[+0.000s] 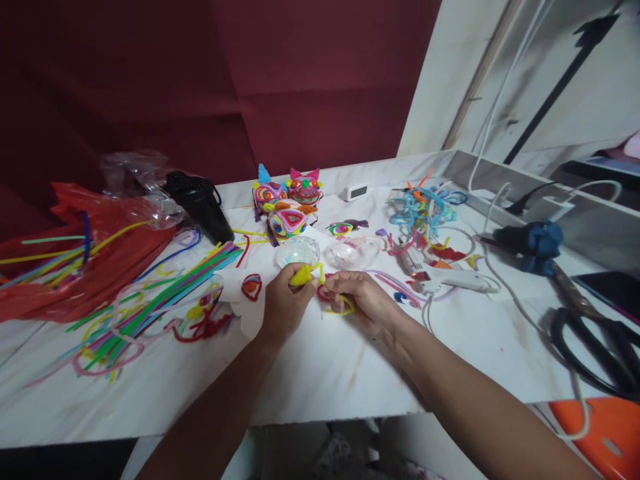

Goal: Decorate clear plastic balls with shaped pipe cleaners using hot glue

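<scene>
While the left hand [281,301] grips a yellow fuzzy piece [301,275] above the tabletop [310,373], the right hand [364,293] pinches near its yellow strand [320,267], probably to steady the short span between them.

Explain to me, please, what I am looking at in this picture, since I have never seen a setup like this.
There is no robot here: one camera, worn on a person's head, looks forward and down at two bare hands. The left hand holds a yellow fuzzy piece; the right hand pinches a small fuzzy strip, its detail blurred. On the marbled table lie bundled fuzzy strips and a black bottle to the left, colourful animal-like faces and clear plastic shells beyond the hands, and large scissors at right.
</scene>
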Demonstrator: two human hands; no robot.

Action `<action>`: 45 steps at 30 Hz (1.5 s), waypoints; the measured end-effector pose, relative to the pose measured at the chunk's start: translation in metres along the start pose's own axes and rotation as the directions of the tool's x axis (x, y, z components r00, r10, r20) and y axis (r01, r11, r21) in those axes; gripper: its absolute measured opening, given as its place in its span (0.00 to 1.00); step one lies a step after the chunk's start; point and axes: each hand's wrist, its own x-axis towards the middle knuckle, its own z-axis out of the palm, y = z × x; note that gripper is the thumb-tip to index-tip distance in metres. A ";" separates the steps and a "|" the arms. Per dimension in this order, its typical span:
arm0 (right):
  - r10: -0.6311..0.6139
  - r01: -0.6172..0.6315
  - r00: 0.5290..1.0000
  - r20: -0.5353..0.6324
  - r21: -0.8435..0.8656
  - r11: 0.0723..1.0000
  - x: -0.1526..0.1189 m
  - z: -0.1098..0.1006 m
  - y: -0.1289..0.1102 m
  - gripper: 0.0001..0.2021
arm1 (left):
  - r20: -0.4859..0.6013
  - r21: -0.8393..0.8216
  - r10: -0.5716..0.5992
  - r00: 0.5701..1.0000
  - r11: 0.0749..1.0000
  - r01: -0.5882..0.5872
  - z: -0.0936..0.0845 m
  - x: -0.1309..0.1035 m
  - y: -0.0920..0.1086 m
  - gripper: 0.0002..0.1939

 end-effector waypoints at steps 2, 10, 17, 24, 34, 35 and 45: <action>-0.020 0.020 1.000 -0.006 -0.020 1.000 0.000 -0.001 0.002 0.06 | -0.017 0.023 0.019 1.000 1.000 -0.019 0.000 0.000 -0.001 0.12; -0.580 0.399 0.814 -0.013 -0.713 0.576 0.000 -0.003 0.019 0.05 | -0.004 -0.004 -0.042 0.999 0.999 0.042 -0.002 0.003 -0.001 0.09; -0.654 0.473 0.742 0.144 -0.804 0.360 -0.003 0.000 0.019 0.07 | 0.240 -0.291 -0.136 0.961 0.935 0.205 -0.002 0.004 -0.006 0.10; -0.636 0.393 0.730 0.250 -0.915 0.091 -0.006 0.002 0.019 0.11 | 0.083 -0.039 -0.069 0.994 0.997 0.073 -0.002 0.006 -0.011 0.14; -0.627 0.240 0.736 0.254 -0.965 -0.109 -0.009 0.006 0.019 0.13 | 0.011 0.154 0.054 0.998 0.987 -0.055 0.005 -0.001 -0.012 0.15; -0.610 0.238 0.757 0.234 -0.968 -0.075 -0.009 0.006 0.019 0.12 | 0.007 0.172 0.081 0.997 0.982 -0.081 0.005 -0.001 -0.011 0.16; -0.437 0.294 0.897 -0.059 -0.659 0.693 -0.002 0.001 0.012 0.09 | 0.086 0.319 0.362 0.928 0.873 -0.370 0.005 -0.003 -0.011 0.16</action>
